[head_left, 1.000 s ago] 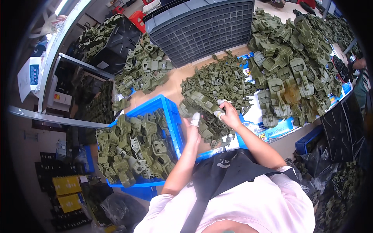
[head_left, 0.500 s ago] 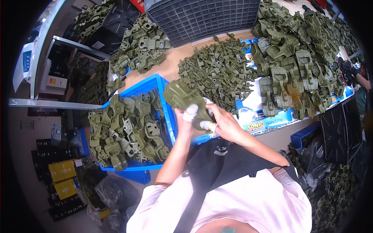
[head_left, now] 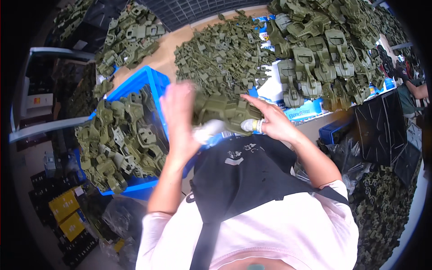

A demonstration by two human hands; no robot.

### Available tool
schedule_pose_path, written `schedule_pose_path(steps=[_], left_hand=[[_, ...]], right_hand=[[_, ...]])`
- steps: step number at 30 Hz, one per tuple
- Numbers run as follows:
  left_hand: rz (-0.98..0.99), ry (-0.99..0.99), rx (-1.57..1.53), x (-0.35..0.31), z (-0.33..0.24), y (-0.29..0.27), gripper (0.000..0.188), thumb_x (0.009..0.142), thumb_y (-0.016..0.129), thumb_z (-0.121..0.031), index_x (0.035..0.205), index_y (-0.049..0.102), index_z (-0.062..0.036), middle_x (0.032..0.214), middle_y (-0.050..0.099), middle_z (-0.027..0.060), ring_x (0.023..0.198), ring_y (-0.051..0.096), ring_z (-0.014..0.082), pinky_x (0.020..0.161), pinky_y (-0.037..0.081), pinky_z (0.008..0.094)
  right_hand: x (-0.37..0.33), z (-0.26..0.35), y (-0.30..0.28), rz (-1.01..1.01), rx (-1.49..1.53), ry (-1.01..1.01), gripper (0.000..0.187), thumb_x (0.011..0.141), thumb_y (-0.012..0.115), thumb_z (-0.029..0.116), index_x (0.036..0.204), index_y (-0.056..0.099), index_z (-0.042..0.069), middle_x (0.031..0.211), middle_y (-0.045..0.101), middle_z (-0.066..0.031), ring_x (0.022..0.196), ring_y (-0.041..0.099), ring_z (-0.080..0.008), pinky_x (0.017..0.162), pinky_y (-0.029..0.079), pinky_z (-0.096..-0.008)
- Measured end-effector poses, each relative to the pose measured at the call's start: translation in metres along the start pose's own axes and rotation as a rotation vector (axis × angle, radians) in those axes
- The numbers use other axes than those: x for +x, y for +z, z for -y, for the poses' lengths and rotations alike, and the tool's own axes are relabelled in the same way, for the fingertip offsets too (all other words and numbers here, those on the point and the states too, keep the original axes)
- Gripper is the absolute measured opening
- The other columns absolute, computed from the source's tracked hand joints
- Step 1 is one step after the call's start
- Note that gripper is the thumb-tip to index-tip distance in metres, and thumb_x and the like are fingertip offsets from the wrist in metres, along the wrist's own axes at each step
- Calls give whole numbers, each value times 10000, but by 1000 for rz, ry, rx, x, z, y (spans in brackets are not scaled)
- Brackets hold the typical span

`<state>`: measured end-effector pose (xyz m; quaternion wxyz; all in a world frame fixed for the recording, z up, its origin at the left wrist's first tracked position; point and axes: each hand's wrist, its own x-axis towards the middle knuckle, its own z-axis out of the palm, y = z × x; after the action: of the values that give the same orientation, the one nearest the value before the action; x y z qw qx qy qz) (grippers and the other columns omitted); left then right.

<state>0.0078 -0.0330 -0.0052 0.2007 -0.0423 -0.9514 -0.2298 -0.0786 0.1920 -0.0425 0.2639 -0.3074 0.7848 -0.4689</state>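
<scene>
An olive-green plastic toy vehicle body [head_left: 227,111] lies crosswise in front of my apron, above the table's near edge. My right hand [head_left: 278,122] grips its right end between the fingers and a thumb in a white finger cover. My left hand [head_left: 179,119], smeared by motion, is raised at the other end with its fingers stretched upward and its thumb apart. Whether it touches the part is hard to see. Beyond the part spreads a heap of small green plastic pieces [head_left: 220,58]. Left of my left hand stands a blue crate [head_left: 155,85] with similar large green parts [head_left: 121,139].
Large green vehicle parts [head_left: 321,58] are piled at the right of the table, with more parts [head_left: 130,36] at the far left. A black grid-sided crate [head_left: 193,11] stands behind. A metal rail [head_left: 54,128] runs at left. Another person's arm [head_left: 416,90] shows at far right.
The vehicle body has turned from slanted to crosswise. My left hand has come off its underside and risen on the left; my right hand stays on it. The view has shifted right.
</scene>
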Motion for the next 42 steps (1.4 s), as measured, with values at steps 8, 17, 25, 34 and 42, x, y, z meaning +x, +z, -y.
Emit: schedule_pose_path(steps=[8,17,25,34,42], left_hand=[[1121,-109,-412,6,-10,27,768,755,650,-298,1403,264,-155,1216,513,183,1130,484,335,939,386,398],[1007,-37,-422,-7,-12,26,789,689,700,-204,1384,328,-191,1078,577,148,1037,532,318,933,377,389],[872,74,-282,5,-11,2,968,609,771,-259,1416,248,-153,1155,529,160,1051,500,320,959,311,440],[604,-524,-914,-54,23,-5,763,694,744,-116,1352,360,-85,1351,409,141,1242,408,230,1027,316,332],[544,-392,-629,-53,-4,2,757,626,778,-151,1285,430,-22,1244,511,164,1162,497,281,974,384,346]], right_hand=[[-32,5,3,277,-339,-19,461,746,602,150,1179,525,9,1090,535,-251,924,587,-368,773,475,-415],[-43,6,18,192,-154,14,485,760,584,123,1215,494,-19,1130,533,-268,1023,543,-390,886,434,-416],[-32,5,4,215,12,27,521,749,658,198,1216,513,16,1179,541,-200,1055,553,-334,904,433,-373],[-30,-11,-28,60,-189,44,804,734,699,370,1374,309,79,1341,416,-182,1243,385,-354,1052,264,-409],[0,46,43,162,-467,-321,717,714,647,166,1360,349,78,821,551,-158,796,574,-316,729,481,-394]])
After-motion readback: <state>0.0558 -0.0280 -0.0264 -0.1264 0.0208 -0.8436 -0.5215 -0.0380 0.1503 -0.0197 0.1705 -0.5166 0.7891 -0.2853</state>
